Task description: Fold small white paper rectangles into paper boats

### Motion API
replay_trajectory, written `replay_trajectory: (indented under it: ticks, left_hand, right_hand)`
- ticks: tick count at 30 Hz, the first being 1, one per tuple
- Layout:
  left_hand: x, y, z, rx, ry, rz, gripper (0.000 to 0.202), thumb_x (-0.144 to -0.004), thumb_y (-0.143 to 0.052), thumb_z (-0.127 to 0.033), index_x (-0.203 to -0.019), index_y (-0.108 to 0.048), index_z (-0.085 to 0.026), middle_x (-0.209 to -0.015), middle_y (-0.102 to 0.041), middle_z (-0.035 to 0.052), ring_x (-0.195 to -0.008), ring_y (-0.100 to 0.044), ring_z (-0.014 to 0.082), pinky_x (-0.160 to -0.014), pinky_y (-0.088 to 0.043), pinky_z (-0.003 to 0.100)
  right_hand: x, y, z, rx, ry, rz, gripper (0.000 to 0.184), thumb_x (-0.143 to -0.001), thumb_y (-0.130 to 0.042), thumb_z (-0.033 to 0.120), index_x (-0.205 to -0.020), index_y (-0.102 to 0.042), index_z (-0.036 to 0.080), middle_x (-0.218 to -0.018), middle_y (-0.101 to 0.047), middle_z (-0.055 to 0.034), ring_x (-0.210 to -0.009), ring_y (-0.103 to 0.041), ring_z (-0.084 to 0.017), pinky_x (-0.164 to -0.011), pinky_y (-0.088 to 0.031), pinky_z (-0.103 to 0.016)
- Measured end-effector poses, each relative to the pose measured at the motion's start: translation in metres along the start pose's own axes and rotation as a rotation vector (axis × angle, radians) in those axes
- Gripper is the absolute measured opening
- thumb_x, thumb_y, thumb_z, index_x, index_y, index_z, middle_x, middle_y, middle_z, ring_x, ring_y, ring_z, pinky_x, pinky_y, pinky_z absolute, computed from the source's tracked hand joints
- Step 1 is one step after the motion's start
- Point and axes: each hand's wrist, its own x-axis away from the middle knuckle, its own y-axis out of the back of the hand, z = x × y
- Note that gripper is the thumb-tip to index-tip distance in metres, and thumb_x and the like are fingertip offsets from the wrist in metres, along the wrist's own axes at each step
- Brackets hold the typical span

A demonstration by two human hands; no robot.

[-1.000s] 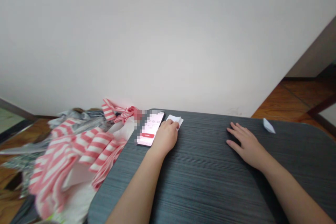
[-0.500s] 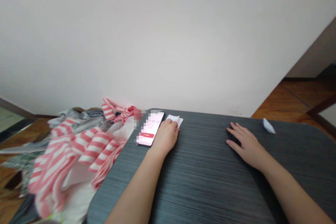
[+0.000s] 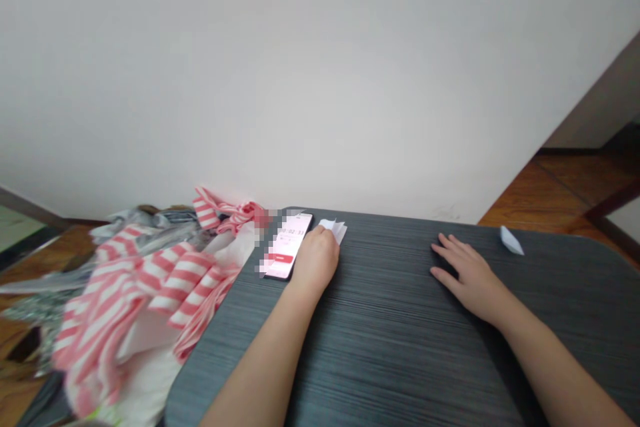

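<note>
White folded paper (image 3: 340,231) shows past the fingers of my left hand (image 3: 316,257), which is closed on it near the table's far edge. My hand hides part of the paper. Just left of that hand lies a phone (image 3: 289,243) with a lit screen showing a timer and a red button. My right hand (image 3: 465,277) rests on the dark table (image 3: 380,347) with its fingers spread and nothing in it. Beyond it to the right, a small folded white paper piece (image 3: 511,240) lies near the far edge.
A heap of pink-and-white striped cloth (image 3: 170,273) and other fabrics lies to the left of the table. A pale wall (image 3: 350,80) rises behind the table's far edge. Wooden floor (image 3: 560,187) shows at the right.
The fingers of my left hand have curled in and gathered the paper, whose edges now stand up more. My right hand has not moved.
</note>
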Motion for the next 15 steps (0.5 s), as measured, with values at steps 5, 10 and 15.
replay_trajectory:
  ticks: [5,10,15]
  left_hand:
    - [-0.0002,-0.0015,-0.0001,-0.004,0.011,-0.017,0.027,-0.093,-0.042,-0.016,-0.082,-0.067,-0.012,-0.091,-0.065,0.0129,-0.087,-0.063,0.0244,-0.081,-0.046,0.034]
    - [0.0007,-0.0006,-0.0018,-0.001,0.015,-0.026,0.027,-0.092,-0.043,-0.016,-0.082,-0.067,-0.012,-0.091,-0.064,0.0132,-0.086,-0.063,0.0247,-0.080,-0.046,0.034]
    - [0.0021,0.0023,-0.0030,0.004,0.034,-0.039,0.030,-0.094,-0.040,-0.018,-0.083,-0.068,-0.012,-0.089,-0.065,0.0129,-0.085,-0.063,0.0246,-0.077,-0.047,0.034]
  right_hand:
    - [0.0001,0.0010,0.0016,0.026,0.002,0.012,0.052,-0.092,-0.049,0.048,-0.131,-0.059,0.016,-0.148,-0.045,-0.0164,-0.139,-0.036,-0.034,-0.110,-0.035,-0.055]
    - [-0.0002,0.0031,0.0042,0.045,-0.004,0.021,0.051,-0.093,-0.049,0.047,-0.132,-0.058,0.016,-0.148,-0.045,-0.0161,-0.139,-0.037,-0.033,-0.110,-0.034,-0.054]
    - [-0.0002,0.0039,0.0048,0.028,-0.008,0.018,0.051,-0.092,-0.050,0.047,-0.131,-0.059,0.016,-0.148,-0.045,-0.0160,-0.139,-0.037,-0.033,-0.112,-0.032,-0.053]
